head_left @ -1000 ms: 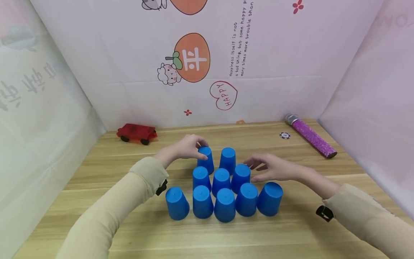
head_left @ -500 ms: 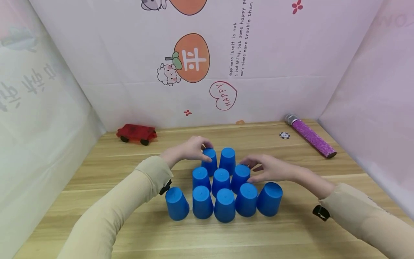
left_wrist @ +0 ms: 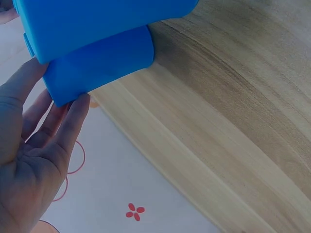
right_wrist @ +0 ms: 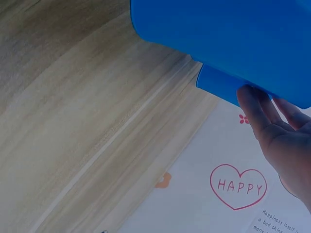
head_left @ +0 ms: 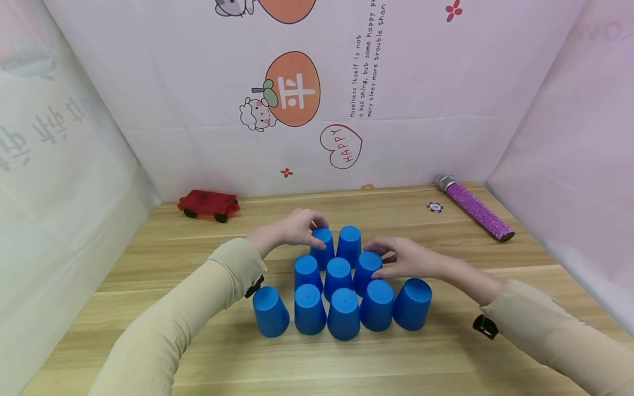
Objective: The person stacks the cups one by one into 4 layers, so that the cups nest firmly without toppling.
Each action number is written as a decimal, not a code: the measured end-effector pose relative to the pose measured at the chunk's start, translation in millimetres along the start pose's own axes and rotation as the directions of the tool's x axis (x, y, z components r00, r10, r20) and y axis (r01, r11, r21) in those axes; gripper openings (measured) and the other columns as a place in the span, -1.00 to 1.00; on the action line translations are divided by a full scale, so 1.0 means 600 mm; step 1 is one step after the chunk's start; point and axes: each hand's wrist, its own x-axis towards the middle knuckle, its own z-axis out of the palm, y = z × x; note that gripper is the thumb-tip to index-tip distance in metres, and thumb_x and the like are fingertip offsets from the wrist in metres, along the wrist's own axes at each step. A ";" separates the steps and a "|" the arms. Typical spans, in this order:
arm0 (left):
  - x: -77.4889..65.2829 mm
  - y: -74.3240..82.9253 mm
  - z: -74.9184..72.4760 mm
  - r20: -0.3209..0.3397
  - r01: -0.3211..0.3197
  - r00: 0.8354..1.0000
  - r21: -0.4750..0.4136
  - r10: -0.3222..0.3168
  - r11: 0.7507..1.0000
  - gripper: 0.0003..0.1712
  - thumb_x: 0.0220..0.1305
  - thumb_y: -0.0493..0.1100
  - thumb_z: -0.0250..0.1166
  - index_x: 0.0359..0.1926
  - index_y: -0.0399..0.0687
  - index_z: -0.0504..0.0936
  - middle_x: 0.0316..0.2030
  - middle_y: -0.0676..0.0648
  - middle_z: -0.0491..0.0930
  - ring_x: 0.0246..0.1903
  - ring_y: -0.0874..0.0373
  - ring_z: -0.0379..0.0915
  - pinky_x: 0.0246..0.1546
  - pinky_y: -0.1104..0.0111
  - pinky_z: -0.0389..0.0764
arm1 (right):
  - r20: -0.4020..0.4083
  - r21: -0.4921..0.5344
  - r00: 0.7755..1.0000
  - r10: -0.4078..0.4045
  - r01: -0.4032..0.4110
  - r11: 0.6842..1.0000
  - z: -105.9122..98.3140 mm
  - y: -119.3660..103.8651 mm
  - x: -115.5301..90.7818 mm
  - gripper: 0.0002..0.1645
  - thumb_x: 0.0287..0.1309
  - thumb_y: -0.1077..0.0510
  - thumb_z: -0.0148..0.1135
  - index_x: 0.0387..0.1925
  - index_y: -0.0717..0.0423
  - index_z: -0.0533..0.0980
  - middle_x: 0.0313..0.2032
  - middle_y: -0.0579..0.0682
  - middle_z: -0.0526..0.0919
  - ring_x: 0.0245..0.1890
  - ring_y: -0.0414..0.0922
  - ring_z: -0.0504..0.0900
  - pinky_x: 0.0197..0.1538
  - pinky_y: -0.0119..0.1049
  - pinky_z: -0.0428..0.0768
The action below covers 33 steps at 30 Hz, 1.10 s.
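Blue plastic cups stand upside down on the wooden table in three rows: two at the back, three in the middle and several in front. My left hand (head_left: 299,227) holds the back-left cup (head_left: 323,250) near its top between thumb and fingers; that cup stands right beside the back-right cup (head_left: 350,246). At the right end of the middle row, my right hand (head_left: 408,257) has its thumb and fingers around a cup (head_left: 367,269). In the right wrist view a large blue cup (right_wrist: 218,34) hides part of the right fingertips.
A red toy car (head_left: 209,205) sits at the back left. At the back right lie a purple glittery microphone (head_left: 475,209) and a small poker chip (head_left: 435,207). Printed white cloth (head_left: 406,137) walls the table's back and both sides.
My left hand has slid the back-left cup rightward, closer to its neighbour. My right hand has moved left, bringing its thumb and fingers onto the middle row's right cup.
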 end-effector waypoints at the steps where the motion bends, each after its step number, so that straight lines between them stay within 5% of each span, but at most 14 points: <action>1: 0.000 0.000 0.000 0.003 0.005 1.000 -0.002 -0.005 1.000 -0.45 0.09 -0.10 0.40 0.09 -0.21 0.50 -0.02 -0.17 0.57 0.02 -0.01 0.52 0.06 0.22 0.57 | -0.005 0.000 1.000 0.000 0.000 1.000 0.001 0.000 0.001 -0.40 0.10 0.12 0.32 0.11 0.33 0.38 -0.02 0.22 0.59 -0.01 0.12 0.58 -0.04 0.04 0.62; 14: -0.015 0.003 -0.019 0.017 0.039 0.999 -0.036 -0.038 0.999 -0.37 0.11 -0.03 0.38 0.19 -0.13 0.44 0.10 -0.17 0.51 0.12 -0.04 0.46 0.07 0.19 0.57 | -0.031 -0.008 1.000 0.003 -0.003 1.000 0.009 0.001 0.008 -0.44 0.05 0.12 0.36 0.05 0.30 0.43 -0.06 0.18 0.61 -0.05 0.07 0.60 -0.05 0.04 0.63; 33: -0.087 -0.018 -0.074 -0.109 0.041 0.992 -0.133 -0.056 0.990 -0.37 0.16 -0.01 0.34 0.24 -0.01 0.42 0.13 -0.12 0.52 0.16 -0.04 0.44 0.03 0.14 0.59 | -0.122 -0.037 0.992 0.012 -0.017 0.999 -0.024 0.013 -0.010 -0.50 0.06 0.11 0.36 0.02 0.21 0.45 -0.12 0.07 0.63 -0.08 -0.01 0.60 -0.09 -0.17 0.67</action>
